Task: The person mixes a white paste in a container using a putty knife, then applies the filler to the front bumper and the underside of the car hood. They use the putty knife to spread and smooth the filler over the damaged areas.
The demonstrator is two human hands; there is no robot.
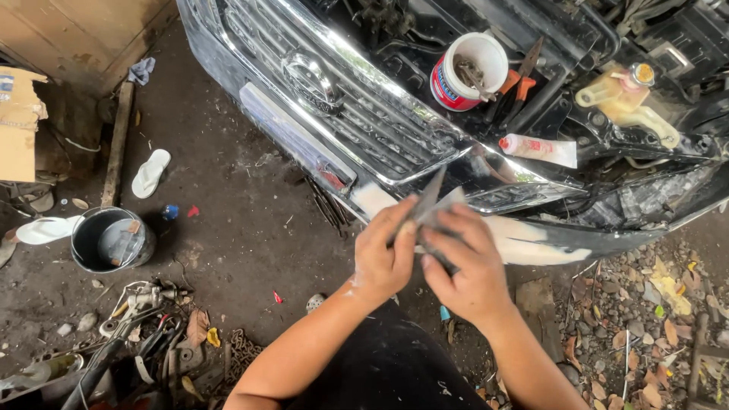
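A sheet of grey sandpaper (433, 201) is held between both hands, in front of a car's black front bumper (607, 239). My left hand (383, 254) pinches its left side. My right hand (467, 262) grips its right side, fingers curled over the paper. Just behind the hands, the bumper carries a patch of white filler (524, 243). Above it runs the chrome grille (342, 99) with an emblem.
On the open engine bay sit a red-and-white can (467, 72) of bolts, orange-handled pliers (520, 83) and a white tube (539, 148). A black bucket (110, 239), sandals (150, 173), scattered tools (129, 334) and a chain lie on the dirt floor at left. Gravel and leaves are at right.
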